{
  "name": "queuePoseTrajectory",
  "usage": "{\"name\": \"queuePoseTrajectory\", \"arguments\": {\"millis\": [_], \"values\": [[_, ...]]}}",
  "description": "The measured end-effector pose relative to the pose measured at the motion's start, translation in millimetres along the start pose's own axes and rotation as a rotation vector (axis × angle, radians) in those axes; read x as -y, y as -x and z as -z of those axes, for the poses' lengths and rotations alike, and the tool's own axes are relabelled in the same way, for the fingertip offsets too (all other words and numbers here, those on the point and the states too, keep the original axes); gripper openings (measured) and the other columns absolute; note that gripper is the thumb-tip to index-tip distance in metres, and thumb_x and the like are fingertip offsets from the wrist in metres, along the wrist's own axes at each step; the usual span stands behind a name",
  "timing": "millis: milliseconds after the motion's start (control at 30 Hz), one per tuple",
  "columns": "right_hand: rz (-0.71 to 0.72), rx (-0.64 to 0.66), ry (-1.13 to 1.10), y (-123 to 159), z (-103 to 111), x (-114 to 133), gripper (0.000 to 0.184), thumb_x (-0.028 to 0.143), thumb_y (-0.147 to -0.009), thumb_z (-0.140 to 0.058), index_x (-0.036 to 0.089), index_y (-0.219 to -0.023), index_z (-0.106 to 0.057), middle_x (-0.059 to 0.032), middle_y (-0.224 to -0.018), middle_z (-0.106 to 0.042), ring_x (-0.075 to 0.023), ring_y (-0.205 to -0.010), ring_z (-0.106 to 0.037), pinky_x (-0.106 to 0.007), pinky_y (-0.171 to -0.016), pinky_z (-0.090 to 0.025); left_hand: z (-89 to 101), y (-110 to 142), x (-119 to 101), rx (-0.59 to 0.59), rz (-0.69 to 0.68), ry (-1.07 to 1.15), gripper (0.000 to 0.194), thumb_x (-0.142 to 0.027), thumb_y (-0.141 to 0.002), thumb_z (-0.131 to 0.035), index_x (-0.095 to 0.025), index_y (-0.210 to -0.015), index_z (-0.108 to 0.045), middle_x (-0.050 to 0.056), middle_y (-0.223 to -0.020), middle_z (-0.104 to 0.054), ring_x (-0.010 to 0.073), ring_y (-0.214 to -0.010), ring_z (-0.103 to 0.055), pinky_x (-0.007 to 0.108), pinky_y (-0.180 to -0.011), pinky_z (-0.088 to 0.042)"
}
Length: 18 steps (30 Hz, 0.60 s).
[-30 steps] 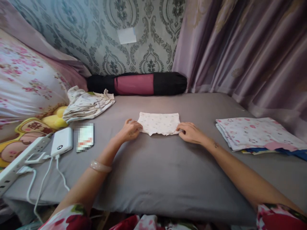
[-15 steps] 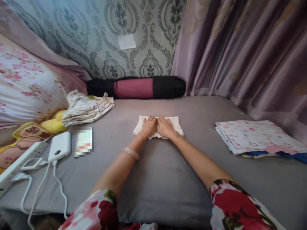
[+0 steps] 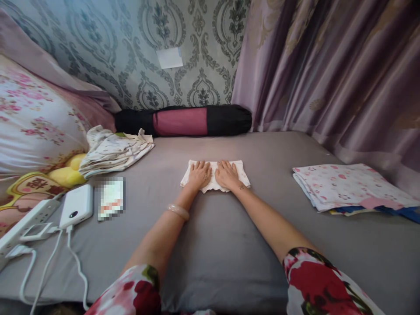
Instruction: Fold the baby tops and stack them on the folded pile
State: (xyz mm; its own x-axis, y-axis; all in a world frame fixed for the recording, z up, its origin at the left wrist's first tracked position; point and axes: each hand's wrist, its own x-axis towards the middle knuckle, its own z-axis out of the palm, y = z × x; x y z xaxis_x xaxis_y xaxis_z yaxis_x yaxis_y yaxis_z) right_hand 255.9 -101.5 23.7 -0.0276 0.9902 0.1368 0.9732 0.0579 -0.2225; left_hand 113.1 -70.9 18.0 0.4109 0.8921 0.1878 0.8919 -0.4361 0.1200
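Observation:
A small white folded cloth (image 3: 212,183) with a faint print lies flat in the middle of the grey sheet. My left hand (image 3: 199,174) rests palm down on its left half, fingers stretched out and pointing away from me. On the right half, my right hand (image 3: 227,175) presses flat in the same way, its fingers slightly spread. A narrow strip of cloth shows between the two hands. The cloth's outer corners and its wavy near edge stick out around them.
Right, a folded printed cloth stack (image 3: 348,186). Left, a crumpled pile of light clothes (image 3: 114,151), a yellow plush (image 3: 68,175), a white power bank (image 3: 77,203), a power strip (image 3: 31,218) with cables, and a blurred card (image 3: 111,199). A black and pink roll (image 3: 180,121) lies along the wall.
My hands, close together before, have moved apart on the cloth, the left one outward to the left. Their fingers lie flatter. The view has shifted slightly.

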Motion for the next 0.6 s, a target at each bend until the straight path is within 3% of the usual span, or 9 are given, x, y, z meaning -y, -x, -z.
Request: {"name": "queuePoseTrajectory", "arguments": {"millis": [233,433,600], "values": [[-0.088,-0.046,0.016,3.5,-1.8,-18.5,0.052,0.03,-0.095,-0.029,0.005,-0.139,-0.045,-0.0186,-0.149,-0.04,-0.0303,-0.139,-0.032,-0.048,-0.115,-0.018,1.8,7.5,20.6,-0.013,0.094,0.002,0.047,-0.04,-0.098,-0.025,-0.017,-0.131,-0.049,0.017,-0.141,-0.049,0.0297,-0.137,-0.036,0.053,-0.109,-0.03],[-0.127,-0.044,0.032,9.8,5.0,-32.4,0.055,0.032,-0.096,-0.028,0.003,-0.139,-0.044,-0.0203,-0.149,-0.04,-0.0327,-0.138,-0.032,-0.049,-0.113,-0.022,3.2,10.5,32.5,0.028,0.076,0.018,0.052,-0.042,-0.098,-0.024,-0.016,-0.139,-0.043,0.017,-0.149,-0.041,0.0291,-0.142,-0.03,0.053,-0.113,-0.026],[-0.122,0.005,0.047,13.7,9.0,-51.7,0.057,0.036,-0.096,-0.027,0.004,-0.142,-0.04,-0.0203,-0.152,-0.035,-0.0318,-0.141,-0.028,-0.049,-0.114,-0.022,0.1,12.5,54.5,0.06,0.028,0.032,0.055,-0.046,-0.098,-0.022,-0.017,-0.142,-0.04,0.015,-0.153,-0.035,0.0272,-0.144,-0.028,0.05,-0.114,-0.026]]}}
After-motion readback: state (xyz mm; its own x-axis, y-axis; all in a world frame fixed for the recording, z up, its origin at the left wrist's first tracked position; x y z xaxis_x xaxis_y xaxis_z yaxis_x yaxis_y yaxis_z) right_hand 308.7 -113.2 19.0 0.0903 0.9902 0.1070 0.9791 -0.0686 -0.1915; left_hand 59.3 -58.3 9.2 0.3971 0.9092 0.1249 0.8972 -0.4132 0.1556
